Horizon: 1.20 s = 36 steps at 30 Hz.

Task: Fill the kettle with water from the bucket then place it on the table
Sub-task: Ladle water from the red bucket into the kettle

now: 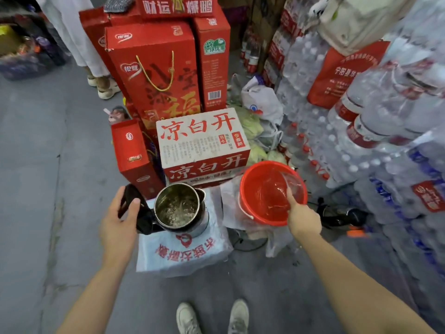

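A steel kettle (179,208) with its black lid flipped open stands on a white printed bag (183,251); some water glints inside it. My left hand (118,227) grips the kettle's black handle and lid. To the right sits a red bucket (260,213) holding water. My right hand (302,216) is at the bucket's near right rim, holding a clear plastic scoop (292,184) that dips into the bucket.
A white and red carton (202,143) and stacked red gift boxes (156,75) stand behind the kettle. Shrink-wrapped packs of water bottles (375,141) fill the right side. Black cables lie right of the bucket. A person's legs are at the top left; my shoes (212,318) are on grey floor.
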Available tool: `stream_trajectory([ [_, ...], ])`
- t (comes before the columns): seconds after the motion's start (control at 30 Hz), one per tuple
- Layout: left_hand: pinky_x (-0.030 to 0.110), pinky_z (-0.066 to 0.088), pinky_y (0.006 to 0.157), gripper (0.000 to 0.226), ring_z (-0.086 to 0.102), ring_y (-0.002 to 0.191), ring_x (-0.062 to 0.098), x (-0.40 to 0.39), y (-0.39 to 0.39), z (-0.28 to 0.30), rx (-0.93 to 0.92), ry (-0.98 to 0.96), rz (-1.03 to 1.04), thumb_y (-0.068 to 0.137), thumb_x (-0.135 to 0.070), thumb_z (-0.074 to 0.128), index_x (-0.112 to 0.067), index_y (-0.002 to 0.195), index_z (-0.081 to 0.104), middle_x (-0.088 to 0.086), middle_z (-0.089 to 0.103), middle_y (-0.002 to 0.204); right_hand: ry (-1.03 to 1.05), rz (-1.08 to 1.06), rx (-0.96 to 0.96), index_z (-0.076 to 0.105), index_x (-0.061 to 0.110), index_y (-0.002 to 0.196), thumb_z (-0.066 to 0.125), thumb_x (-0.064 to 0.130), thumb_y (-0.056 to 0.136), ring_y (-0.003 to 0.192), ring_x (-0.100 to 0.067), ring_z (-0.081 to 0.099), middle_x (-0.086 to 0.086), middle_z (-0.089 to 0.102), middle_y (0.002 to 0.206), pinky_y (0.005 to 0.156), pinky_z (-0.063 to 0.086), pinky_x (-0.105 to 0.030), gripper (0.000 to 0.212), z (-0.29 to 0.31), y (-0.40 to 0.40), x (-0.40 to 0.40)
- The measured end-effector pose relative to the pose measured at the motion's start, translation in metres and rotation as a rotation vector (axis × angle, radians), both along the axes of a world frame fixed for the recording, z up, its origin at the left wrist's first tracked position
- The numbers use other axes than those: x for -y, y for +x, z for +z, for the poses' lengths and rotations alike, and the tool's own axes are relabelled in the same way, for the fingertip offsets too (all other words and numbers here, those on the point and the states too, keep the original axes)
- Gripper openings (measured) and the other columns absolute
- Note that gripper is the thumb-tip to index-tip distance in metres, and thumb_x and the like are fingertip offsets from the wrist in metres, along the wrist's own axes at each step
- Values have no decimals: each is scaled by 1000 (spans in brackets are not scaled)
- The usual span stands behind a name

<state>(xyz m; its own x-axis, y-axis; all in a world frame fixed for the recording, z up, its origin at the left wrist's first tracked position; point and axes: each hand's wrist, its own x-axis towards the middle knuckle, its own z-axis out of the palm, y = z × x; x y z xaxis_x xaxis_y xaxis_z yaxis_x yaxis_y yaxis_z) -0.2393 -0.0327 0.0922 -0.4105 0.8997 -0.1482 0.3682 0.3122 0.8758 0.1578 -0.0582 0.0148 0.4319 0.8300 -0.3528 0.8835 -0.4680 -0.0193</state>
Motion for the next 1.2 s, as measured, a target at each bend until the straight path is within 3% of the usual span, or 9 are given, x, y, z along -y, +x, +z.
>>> stream_trajectory([
  [0.1, 27, 39, 101, 48, 56, 124, 15, -1, -3, -6, -30, -26, 18, 96, -33, 59, -29, 144, 51, -1, 61, 135, -29, -9, -30, 8, 37, 158, 42, 6, 90, 91, -34, 68, -8, 65, 86, 67, 40, -36, 83, -9, -2, -13],
  [0.23, 40, 40, 110, 48, 56, 125, 13, -1, -6, -12, -9, -17, 34, 94, -38, 60, -34, 141, 52, -6, 60, 138, -48, -56, -88, 14, 35, 158, 42, 10, 92, 102, -34, 68, -11, 71, 108, 79, 50, -38, 75, -18, -5, -29],
  [0.37, 41, 40, 110, 46, 55, 123, 13, 0, -2, -8, -44, -23, 40, 96, -35, 58, -34, 142, 51, -5, 60, 136, -78, -146, -218, 21, 28, 158, 44, 17, 95, 113, -31, 64, -11, 67, 123, 91, 50, -39, 68, -32, -4, -46],
  [0.43, 38, 40, 108, 45, 55, 122, 14, 1, 1, -5, -58, -17, 37, 97, -32, 57, -32, 142, 52, -4, 61, 135, -60, -292, -356, 27, 28, 156, 50, 19, 94, 97, -31, 70, -13, 71, 112, 82, 58, -38, 67, -44, 1, -51],
  [0.47, 36, 40, 105, 45, 55, 121, 14, 1, 1, -3, -57, -16, 37, 98, -31, 57, -31, 143, 52, -4, 60, 134, -32, -403, -466, 28, 29, 156, 53, 16, 92, 77, -28, 71, -14, 73, 95, 66, 59, -36, 69, -49, 4, -51],
  [0.53, 32, 40, 100, 45, 54, 119, 14, 2, 4, 1, -64, -23, 22, 99, -29, 56, -30, 143, 51, -6, 59, 128, 39, -603, -712, 26, 27, 156, 61, 6, 91, 44, -20, 57, -11, 66, 63, 40, 45, -28, 76, -53, 9, -42],
  [0.6, 30, 39, 98, 44, 55, 118, 15, 2, 5, 6, -62, -21, 13, 99, -26, 56, -27, 143, 52, -2, 61, 129, 129, -715, -905, 24, 25, 156, 64, 3, 91, 35, -15, 47, -9, 58, 52, 34, 37, -24, 80, -48, 13, -22],
  [1.0, 27, 40, 93, 46, 56, 125, 26, -4, 4, 10, -60, -58, -14, 99, -21, 55, -20, 145, 49, 9, 57, 140, 476, -618, -1168, 33, 25, 153, 70, 4, 89, 34, -11, 41, -7, 56, 49, 32, 36, -22, 77, 26, -3, 53],
  [1.2, 43, 46, 100, 49, 58, 125, 26, -5, -2, 12, -154, -103, -61, 99, -32, 54, -26, 147, 46, 9, 62, 135, 497, -466, -1211, 38, 31, 150, 70, 2, 88, 34, -12, 39, -12, 56, 52, 32, 34, -20, 76, 70, -41, 54],
])
